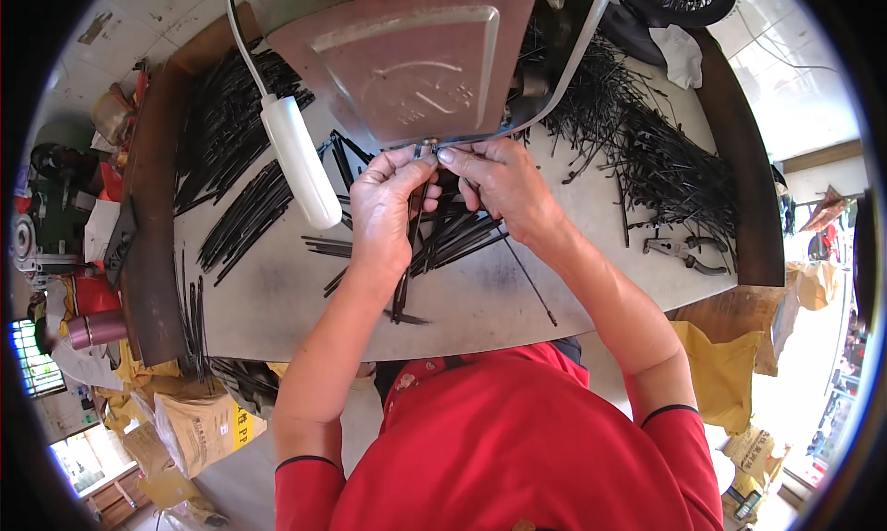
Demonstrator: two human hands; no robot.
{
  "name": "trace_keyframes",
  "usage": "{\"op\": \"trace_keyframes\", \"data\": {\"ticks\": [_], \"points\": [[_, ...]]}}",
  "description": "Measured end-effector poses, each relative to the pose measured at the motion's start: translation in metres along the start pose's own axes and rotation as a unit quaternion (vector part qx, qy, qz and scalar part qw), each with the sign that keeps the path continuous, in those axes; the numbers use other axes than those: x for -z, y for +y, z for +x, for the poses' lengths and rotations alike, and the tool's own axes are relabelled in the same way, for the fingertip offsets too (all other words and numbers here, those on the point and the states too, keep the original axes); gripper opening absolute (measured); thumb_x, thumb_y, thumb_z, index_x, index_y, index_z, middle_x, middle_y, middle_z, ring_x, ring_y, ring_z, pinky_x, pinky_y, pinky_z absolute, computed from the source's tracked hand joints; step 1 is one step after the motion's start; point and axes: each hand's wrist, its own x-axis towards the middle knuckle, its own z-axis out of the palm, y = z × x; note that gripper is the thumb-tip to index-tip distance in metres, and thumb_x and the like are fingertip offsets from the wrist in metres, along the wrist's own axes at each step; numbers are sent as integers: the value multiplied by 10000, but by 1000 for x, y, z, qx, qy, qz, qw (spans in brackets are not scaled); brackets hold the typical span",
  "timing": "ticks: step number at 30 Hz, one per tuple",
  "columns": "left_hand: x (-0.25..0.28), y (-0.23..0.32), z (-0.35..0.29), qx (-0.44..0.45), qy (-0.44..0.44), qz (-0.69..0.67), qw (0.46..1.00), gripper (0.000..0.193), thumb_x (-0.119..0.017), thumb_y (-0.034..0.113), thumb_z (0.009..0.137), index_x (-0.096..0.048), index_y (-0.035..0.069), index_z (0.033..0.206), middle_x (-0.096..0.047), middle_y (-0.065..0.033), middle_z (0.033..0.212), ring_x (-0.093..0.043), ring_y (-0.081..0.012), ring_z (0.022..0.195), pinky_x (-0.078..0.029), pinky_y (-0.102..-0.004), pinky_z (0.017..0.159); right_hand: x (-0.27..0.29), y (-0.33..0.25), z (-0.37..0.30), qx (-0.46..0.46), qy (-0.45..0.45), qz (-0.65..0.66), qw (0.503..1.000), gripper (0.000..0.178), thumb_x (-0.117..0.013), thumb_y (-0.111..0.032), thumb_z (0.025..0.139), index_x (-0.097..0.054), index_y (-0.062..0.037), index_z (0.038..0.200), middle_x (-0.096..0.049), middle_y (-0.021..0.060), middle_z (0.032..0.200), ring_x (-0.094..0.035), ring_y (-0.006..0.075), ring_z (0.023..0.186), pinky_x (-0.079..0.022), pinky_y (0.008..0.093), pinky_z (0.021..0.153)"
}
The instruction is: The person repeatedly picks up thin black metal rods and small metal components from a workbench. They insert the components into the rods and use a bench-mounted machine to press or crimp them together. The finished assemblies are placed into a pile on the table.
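Observation:
My left hand (pixel 386 207) grips a bundle of thin black metal rods (pixel 407 272) that hang down toward me, its fingers pinched near the mouth of a reddish metal machine (pixel 416 60). My right hand (pixel 499 184) pinches a small rod tip beside the left fingers, right under the machine's lower edge. Both hands meet at that spot. More loose black rods (pixel 462 235) lie on the grey worktable (pixel 480 300) beneath my hands.
Piles of black rods (pixel 231 189) cover the left of the table, and a tangled heap (pixel 665 161) covers the right. A white lamp head (pixel 300 157) hangs at left. Pliers (pixel 684 251) lie at right. Yellow sacks (pixel 199 425) sit on the floor.

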Motion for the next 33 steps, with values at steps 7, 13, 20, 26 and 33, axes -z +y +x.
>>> {"op": "trace_keyframes", "data": {"ticks": [7,13,20,26,33], "points": [[-4,-1,-6,-7,-3,-29,1000,159,-674,96,844,-623,25,976,-632,-19,782,-570,-69,622,-444,-186,543,-3,-3,-9,-19,-1,103,994,226,-581,-171,909,-643,12,1026,-538,10,596,-424,42,448,-282,194,370],[-5,-1,-8,-4,6,-28,1000,168,-679,87,837,-622,18,980,-631,-23,781,-569,-72,620,-446,-187,537,-1,0,-8,-35,-13,133,990,219,-591,-172,907,-642,13,1012,-550,14,605,-440,42,453,-281,195,364],[-3,4,-4,-9,6,12,1000,142,-671,69,832,-617,11,949,-629,-37,774,-575,-89,613,-460,-204,542,3,-10,-3,23,-3,-81,996,230,-596,-207,895,-655,15,881,-524,12,527,-453,66,421,-309,229,359],[-7,-8,-9,-57,7,15,998,157,-661,63,833,-557,12,939,-622,-51,794,-574,-99,639,-480,-225,592,7,-5,-7,-39,-44,18,998,265,-569,-248,918,-627,11,915,-562,24,604,-464,64,441,-313,227,358],[-3,-15,-28,-39,-31,-28,998,210,-676,110,844,-488,41,907,-626,-66,775,-619,-125,655,-504,-235,612,2,7,-38,-34,-17,112,993,229,-548,-215,942,-597,-3,1010,-586,16,711,-459,45,463,-295,202,351]]}}
